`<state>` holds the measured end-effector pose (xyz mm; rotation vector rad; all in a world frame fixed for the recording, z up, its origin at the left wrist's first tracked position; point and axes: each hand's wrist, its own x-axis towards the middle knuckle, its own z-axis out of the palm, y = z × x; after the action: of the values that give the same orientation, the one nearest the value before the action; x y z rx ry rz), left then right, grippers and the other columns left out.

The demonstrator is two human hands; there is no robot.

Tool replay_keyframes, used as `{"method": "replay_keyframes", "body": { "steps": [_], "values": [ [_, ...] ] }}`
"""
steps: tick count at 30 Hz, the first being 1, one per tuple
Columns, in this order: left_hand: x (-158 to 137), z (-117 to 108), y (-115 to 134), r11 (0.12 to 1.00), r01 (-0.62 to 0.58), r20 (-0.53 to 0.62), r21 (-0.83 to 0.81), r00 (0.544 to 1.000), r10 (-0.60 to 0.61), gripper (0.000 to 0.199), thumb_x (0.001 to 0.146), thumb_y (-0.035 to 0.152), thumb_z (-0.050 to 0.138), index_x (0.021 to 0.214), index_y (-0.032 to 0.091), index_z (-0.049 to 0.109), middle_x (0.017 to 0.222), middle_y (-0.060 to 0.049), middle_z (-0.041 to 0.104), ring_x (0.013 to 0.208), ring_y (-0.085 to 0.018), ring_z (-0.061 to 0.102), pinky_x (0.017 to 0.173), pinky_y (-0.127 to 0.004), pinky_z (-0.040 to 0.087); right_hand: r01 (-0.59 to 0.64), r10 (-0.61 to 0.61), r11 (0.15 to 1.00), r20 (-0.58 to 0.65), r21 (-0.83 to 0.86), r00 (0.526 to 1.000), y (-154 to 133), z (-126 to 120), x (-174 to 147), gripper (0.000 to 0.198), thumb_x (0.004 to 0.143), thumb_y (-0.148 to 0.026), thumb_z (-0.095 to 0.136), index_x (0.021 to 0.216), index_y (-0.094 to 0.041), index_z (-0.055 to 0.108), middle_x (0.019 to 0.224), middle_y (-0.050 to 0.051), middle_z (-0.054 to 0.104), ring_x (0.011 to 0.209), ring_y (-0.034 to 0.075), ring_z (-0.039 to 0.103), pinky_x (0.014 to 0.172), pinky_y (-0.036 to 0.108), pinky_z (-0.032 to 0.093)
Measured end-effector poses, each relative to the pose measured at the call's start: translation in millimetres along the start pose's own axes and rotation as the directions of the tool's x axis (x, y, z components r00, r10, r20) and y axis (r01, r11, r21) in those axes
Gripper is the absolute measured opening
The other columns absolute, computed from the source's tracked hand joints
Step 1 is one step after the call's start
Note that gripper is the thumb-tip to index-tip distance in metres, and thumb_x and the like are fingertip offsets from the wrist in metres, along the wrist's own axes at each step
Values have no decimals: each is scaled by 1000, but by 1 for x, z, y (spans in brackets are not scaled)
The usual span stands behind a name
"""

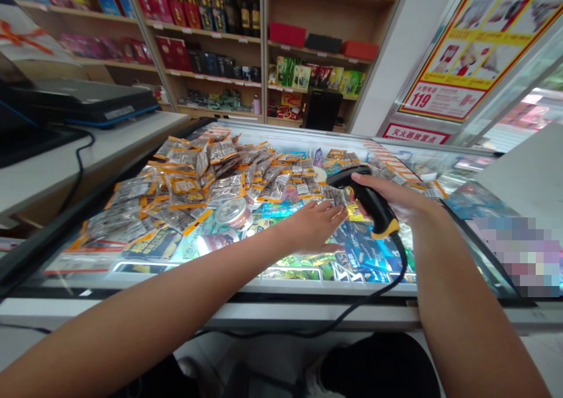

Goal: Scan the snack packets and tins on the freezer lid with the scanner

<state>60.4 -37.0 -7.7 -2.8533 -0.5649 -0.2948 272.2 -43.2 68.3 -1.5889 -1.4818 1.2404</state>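
My right hand [387, 190] is wrapped round the grip of a black and yellow barcode scanner [376, 207], its head pointing left above the glass. A cable runs from the handle's base. To its left, my left hand [319, 227] is open, palm down, with fingers stretched and thumb apart. Its fingertips are at a small snack packet [333, 194] below the scanner's head; whether they press on it I cannot tell. Many clear snack packets with orange edges [182, 187] lie heaped on the glass-topped case [281, 283] on the left.
Beneath the glass show bright packs and round tubs [233, 212]. A flat black device [88, 96] sits on the white counter [94, 152] at left. Shelves [211, 31] with boxes and bottles stand behind. The scanner cable [343, 316] hangs along the case's front edge.
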Motion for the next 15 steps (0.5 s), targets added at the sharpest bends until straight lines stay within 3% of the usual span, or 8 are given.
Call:
{"method": "replay_keyframes", "body": {
  "steps": [3,5,8,11,13,15],
  "values": [
    [1,0,1,1000,20,-1,7,1000,-20,74,99,65,39,151,12,39,154,-13,46,133,-30,45,103,-41,39,-37,39,997,-26,67,999,2,-6,4,42,85,-64,65,80,-21,66,63,7,67,53,21,64,48,32,54],
    [3,2,1,996,95,1,4,996,-95,79,98,68,37,152,10,37,152,-14,48,132,-31,47,104,-41,40,53,-36,993,-158,103,987,7,-13,13,41,85,-63,64,84,-22,65,69,7,69,62,23,68,56,32,57],
    [7,5,-3,960,280,2,2,960,-280,91,95,74,33,153,5,33,148,-19,51,128,-34,50,101,-43,43,202,-162,978,-431,49,888,22,-27,33,35,85,-57,66,89,-23,65,78,5,72,77,23,71,67,31,57],
    [10,6,-9,916,401,19,27,916,-401,97,93,77,34,152,-1,34,146,-23,52,128,-37,50,99,-44,45,188,-201,979,-540,-79,817,39,-37,53,34,86,-56,62,90,-23,68,83,5,73,85,24,71,73,31,55],
    [11,6,-11,897,440,32,48,897,-441,99,92,76,36,150,-4,35,148,-26,49,129,-39,49,99,-46,45,126,-190,980,-522,-156,832,46,-37,62,36,88,-57,59,89,-22,69,88,6,74,88,24,70,77,31,53],
    [10,5,-12,883,465,40,56,883,-467,100,92,76,36,150,-5,36,151,-27,45,130,-40,48,100,-47,44,54,-156,971,-447,-233,881,49,-34,66,43,90,-62,56,87,-22,70,91,7,75,89,25,69,81,32,51]
  ]
}}
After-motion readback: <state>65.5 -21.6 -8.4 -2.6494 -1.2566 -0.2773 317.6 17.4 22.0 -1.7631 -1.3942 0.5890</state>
